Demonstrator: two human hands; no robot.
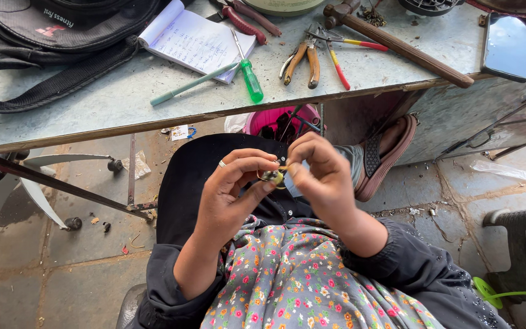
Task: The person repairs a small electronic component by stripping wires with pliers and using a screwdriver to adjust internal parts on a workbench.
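Observation:
Over my lap, my left hand (232, 195) and my right hand (321, 176) meet around a small dark part with thin yellowish wire loops (272, 176). The fingertips of both hands pinch it from either side. A ring sits on a finger of my left hand. The part is mostly hidden by my fingers. Below the hands lie my floral garment and dark trousers.
A grey worktable (123, 97) stands ahead with a green screwdriver (251, 79), a pen (193, 83), an open notebook (193, 39), pliers (305, 58), a hammer (403, 45), a phone (506, 45) and a black bag (62, 30). A pink bucket (275, 119) sits under it. A dark stool (518, 250) is at right.

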